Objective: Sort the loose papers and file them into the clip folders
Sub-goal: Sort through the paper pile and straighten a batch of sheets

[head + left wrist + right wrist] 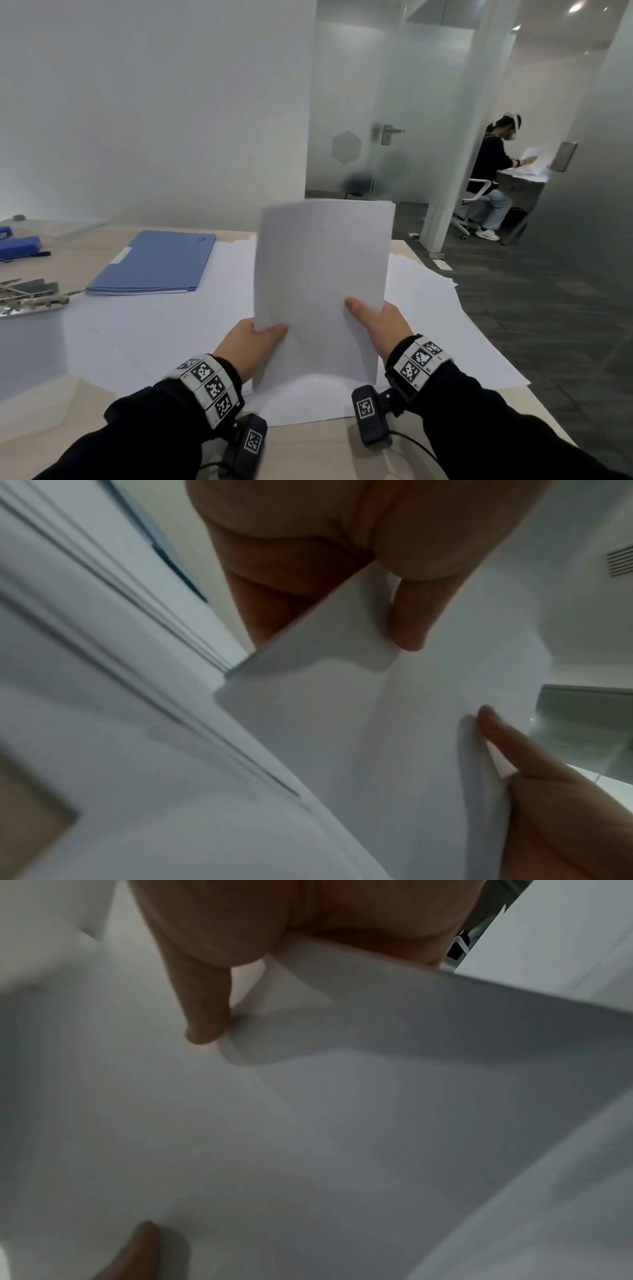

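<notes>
I hold a stack of white papers [322, 281] upright above the table. My left hand [255, 337] pinches its lower left edge, thumb on the front. My right hand [373, 317] pinches the lower right edge the same way. Close up, the left wrist view shows the stack [359, 723] under my left thumb [409, 626], and the right wrist view shows the stack [308, 1110] under my right thumb [205, 1015]. More loose white sheets [164, 325] lie spread over the table under the stack. A closed blue folder [154, 262] lies at the back left.
A metal clip mechanism of an open folder [30, 296] lies at the left edge, with blue items [19, 245] behind it. The table [315, 445] ends at the right over dark carpet. A seated person [489, 171] works at a far desk behind glass walls.
</notes>
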{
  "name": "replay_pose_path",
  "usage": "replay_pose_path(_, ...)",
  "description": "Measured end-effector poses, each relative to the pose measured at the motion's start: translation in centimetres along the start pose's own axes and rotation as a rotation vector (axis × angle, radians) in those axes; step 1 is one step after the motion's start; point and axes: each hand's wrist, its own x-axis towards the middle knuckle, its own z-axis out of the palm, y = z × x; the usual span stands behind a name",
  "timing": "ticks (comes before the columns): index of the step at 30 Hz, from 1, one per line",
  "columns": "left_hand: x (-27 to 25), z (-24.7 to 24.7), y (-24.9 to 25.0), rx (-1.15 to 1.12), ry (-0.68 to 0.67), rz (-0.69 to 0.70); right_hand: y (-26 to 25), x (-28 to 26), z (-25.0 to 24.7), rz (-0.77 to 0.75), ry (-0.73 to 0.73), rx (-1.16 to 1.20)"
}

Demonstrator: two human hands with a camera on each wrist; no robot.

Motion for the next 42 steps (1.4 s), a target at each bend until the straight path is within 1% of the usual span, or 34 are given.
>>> replay_pose_path(1, 0.3, -0.3, -0.1, -0.013, 0.030, -0.025, -0.3, 0.2, -0.1, 0.027, -0.020, 0.001)
replay_pose_path(3, 0.9, -0.9, -1.0, -0.087, 0.072, -0.086, -0.7, 0.8, -0.5, 0.150, -0.026, 0.057)
replay_pose_path(4, 1.2, -1.3, -1.8, -0.164, 0.093, -0.111, -0.6, 1.2, -0.7, 0.220, -0.004, 0.097)
replay_pose_path(6, 1.6, -1.8, -3.5, -0.334, 0.131, -0.176, -0.2, 2.2, -1.4, 0.327, 0.084, 0.147)
replay_pose_path(9, 2.1, -2.4, -5.3, -0.478, 0.204, -0.247, 0.6, 3.5, -2.2, 0.423, 0.195, 0.183)
replay_pose_path(11, 3.3, -2.7, -6.7, -0.445, 0.241, -0.278, 0.9, 4.3, -2.6, 0.466, 0.251, 0.179)
replay_pose_path(13, 5.1, -2.8, -8.8, -0.401, 0.243, -0.284, 1.0, 4.9, -2.7, 0.504, 0.290, 0.147)
replay_pose_path(16, 5.0, -2.8, -8.0, -0.333, 0.196, -0.283, 0.7, 5.9, -2.2, 0.544, 0.289, 0.089)
replay_pose_path(19, 4.4, -3.0, -7.3, -0.278, 0.181, -0.295, 0.1, 6.6, -1.2, 0.603, 0.258, -0.006)
replay_pose_path(22, 4.5, -3.2, -7.7, -0.329, 0.165, -0.319, 0.3, 7.8, -0.3, 0.596, 0.203, -0.098)
replay_pose_path(25, 5.0, -3.2, -8.2, -0.359, 0.160, -0.330, -0.1, 7.9, 0.8, 0.536, 0.159, -0.058)
replay_pose_path(27, 5.3, -3.2, -8.7, -0.377, 0.152, -0.306, -0.1, 8.4, 1.1, 0.527, 0.167, -0.063)
replay_pose_path(30, 5.6, -3.2, -9.5, -0.441, 0.121, -0.278, -0.2, 9.2, 1.3, 0.533, 0.252, -0.125)
replay_pose_path(32, 5.7, -3.1, -9.7, -0.458, 0.111, -0.271, -0.3, 9.5, 1.5, 0.517, 0.232, -0.154)
replay_pose_path(34, 5.5, -3.1, -9.5, -0.478, 0.103, -0.267, -0.3, 9.9, 1.5, 0.513, 0.249, -0.155)
replay_pose_path(36, 5.2, -3.0, -9.1, -0.493, 0.103, -0.261, -0.3, 10.3, 1.5, 0.475, 0.248, -0.183)
replay_pose_path(37, 5.1, -3.0, -8.9, -0.501, 0.104, -0.262, -0.6, 10.4, 1.7, 0.458, 0.224, -0.195)
replay_pose_path(39, 5.1, -2.9, -8.9, -0.510, 0.100, -0.267, -0.6, 10.8, 1.8, 0.457, 0.214, -0.129)
replay_pose_path(42, 5.2, -2.9, -9.2, -0.501, 0.099, -0.252, 0.7, 12.3, 1.9, 0.497, 0.165, 0.013)
